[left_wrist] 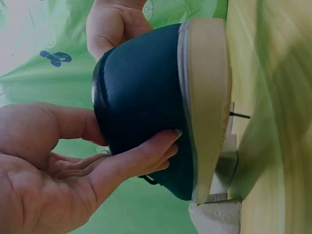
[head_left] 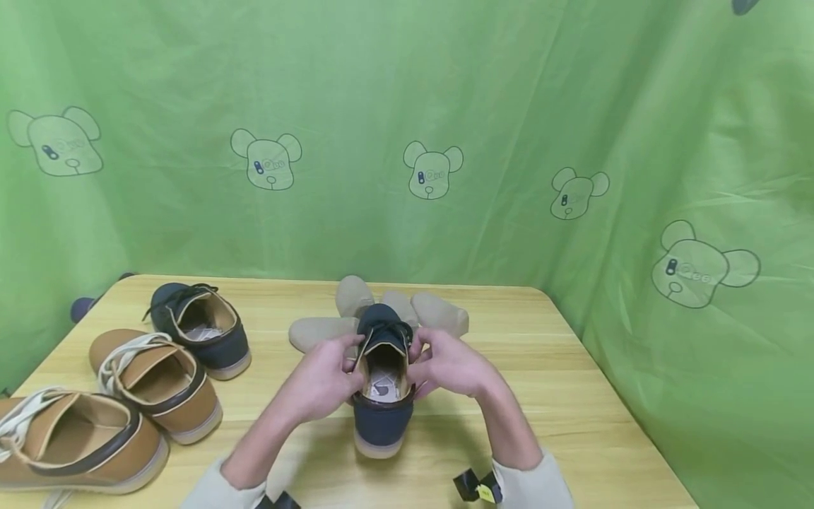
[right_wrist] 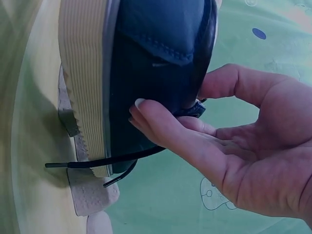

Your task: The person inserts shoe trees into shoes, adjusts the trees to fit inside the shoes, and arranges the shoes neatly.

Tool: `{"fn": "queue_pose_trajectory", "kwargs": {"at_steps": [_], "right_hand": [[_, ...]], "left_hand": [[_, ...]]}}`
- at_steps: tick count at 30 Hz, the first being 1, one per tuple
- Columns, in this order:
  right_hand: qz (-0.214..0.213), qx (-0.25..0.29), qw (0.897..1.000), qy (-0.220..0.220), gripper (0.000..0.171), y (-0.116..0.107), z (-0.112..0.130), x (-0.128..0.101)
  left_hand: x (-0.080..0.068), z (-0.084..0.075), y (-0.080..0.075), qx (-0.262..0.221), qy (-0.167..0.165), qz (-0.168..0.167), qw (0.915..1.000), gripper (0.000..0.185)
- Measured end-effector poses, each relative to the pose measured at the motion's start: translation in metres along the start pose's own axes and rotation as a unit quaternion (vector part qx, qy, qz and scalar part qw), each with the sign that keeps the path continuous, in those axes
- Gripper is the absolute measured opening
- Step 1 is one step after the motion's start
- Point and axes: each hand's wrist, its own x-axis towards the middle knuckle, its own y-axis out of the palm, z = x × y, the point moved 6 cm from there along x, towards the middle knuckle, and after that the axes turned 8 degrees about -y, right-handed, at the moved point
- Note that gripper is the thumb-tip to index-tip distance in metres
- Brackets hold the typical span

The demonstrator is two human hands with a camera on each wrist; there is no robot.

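A dark navy lace-up shoe [head_left: 384, 420] is held mid-table, heel toward me and toe pointing away. My left hand [head_left: 326, 375] grips its left side, thumb at the collar and fingers along the outer upper. On the opposite side my right hand [head_left: 451, 364] pinches the collar edge the same way. In the left wrist view the pale sole [left_wrist: 207, 102] stands close over the tabletop. A black lace [right_wrist: 112, 160] dangles past the sole in the right wrist view. Beige shoe-shaped inserts [head_left: 321, 332] lie around and beyond the toe, partly hidden by the shoe.
Along the left side stand a second navy shoe [head_left: 210, 329] and two tan shoes with white laces, the middle tan shoe [head_left: 159, 385] and the nearer tan shoe [head_left: 83, 445]. A green curtain [head_left: 350, 226] with bear-head prints hangs behind the wooden table [head_left: 540, 396].
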Motion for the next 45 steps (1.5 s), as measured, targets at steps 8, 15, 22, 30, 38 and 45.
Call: {"fn": "queue_pose_trajectory", "kwargs": {"at_steps": [8, 15, 22, 30, 38, 45], "right_hand": [[0.008, 0.004, 1.0, -0.004, 0.022, 0.005, -0.002, 0.003], [0.003, 0.0, 1.0, -0.004, 0.023, 0.008, -0.009, 0.009], [-0.007, 0.004, 1.0, -0.002, 0.021, 0.015, -0.019, 0.019], [-0.017, 0.001, 1.0, 0.005, 0.021, 0.016, -0.027, 0.024], [-0.019, 0.007, 1.0, 0.009, 0.023, 0.018, -0.03, 0.027], [-0.007, -0.004, 1.0, 0.012, 0.024, 0.019, -0.03, 0.025]], "left_hand": [[0.0, 0.002, -0.004, -0.012, -0.015, 0.029, 0.9994, 0.064], [0.007, 0.013, -0.005, -0.012, -0.049, 0.029, 0.9983, 0.064], [0.014, 0.025, -0.007, -0.02, -0.062, 0.027, 0.9975, 0.063], [0.021, 0.034, -0.007, -0.026, -0.075, 0.028, 0.9964, 0.066], [0.023, 0.041, -0.008, -0.022, -0.077, 0.03, 0.9963, 0.066], [0.02, 0.043, -0.008, -0.035, -0.077, 0.063, 0.9944, 0.054]]}}
